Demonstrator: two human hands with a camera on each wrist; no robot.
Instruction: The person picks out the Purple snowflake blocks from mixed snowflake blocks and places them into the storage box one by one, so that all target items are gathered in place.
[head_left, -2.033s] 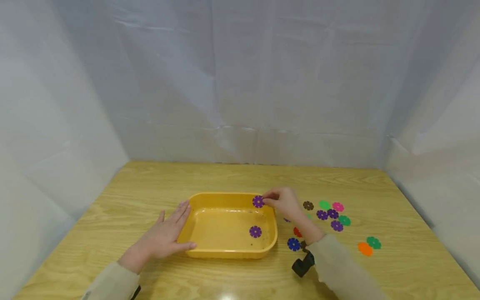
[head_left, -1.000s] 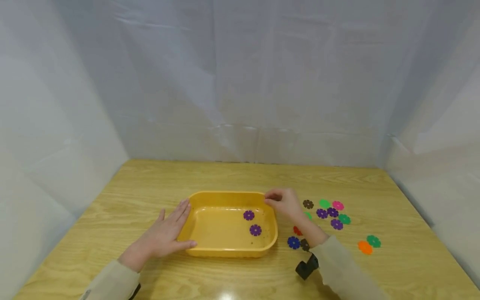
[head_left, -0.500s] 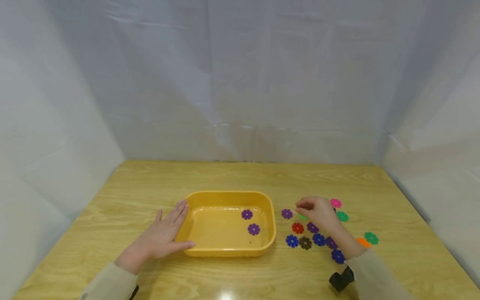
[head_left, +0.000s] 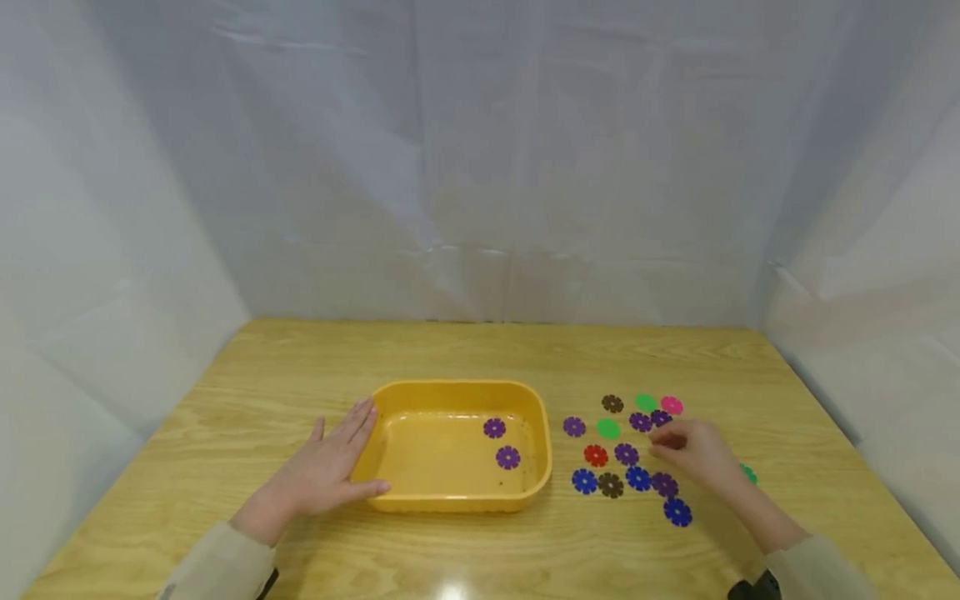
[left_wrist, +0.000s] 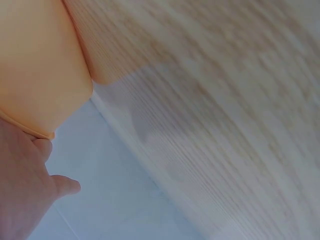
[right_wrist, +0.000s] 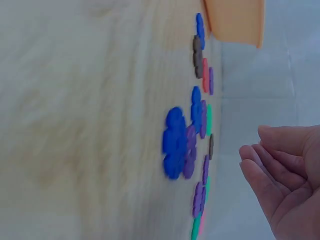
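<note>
My left hand [head_left: 321, 473] rests on the left rim of a yellow plastic tray [head_left: 435, 504], its fingers straight and its thumb at the front edge. Inside the tray, towards the right, lie a purple snowflake disc [head_left: 494, 428] and a second purple snowflake disc [head_left: 507, 457]. Over the loose discs to the right of the tray hovers my right hand [head_left: 701, 454], near a dark purple disc [head_left: 661, 418]. In the right wrist view its fingers [right_wrist: 260, 177] are loosely bent, with a gap to the thumb and nothing held.
Several snowflake discs lie spread on the wooden table [head_left: 480, 558], among them a red disc [head_left: 596, 456], a blue disc [head_left: 677, 512], a pink disc [head_left: 672, 405] and a light green disc [head_left: 609, 429]. Pale sheeting [head_left: 480, 167] stands behind and at both sides.
My right hand released a purple disc into the tray beside the other one, then moved right, away from the tray and over the loose discs. The left hand has stayed on the rim.
</note>
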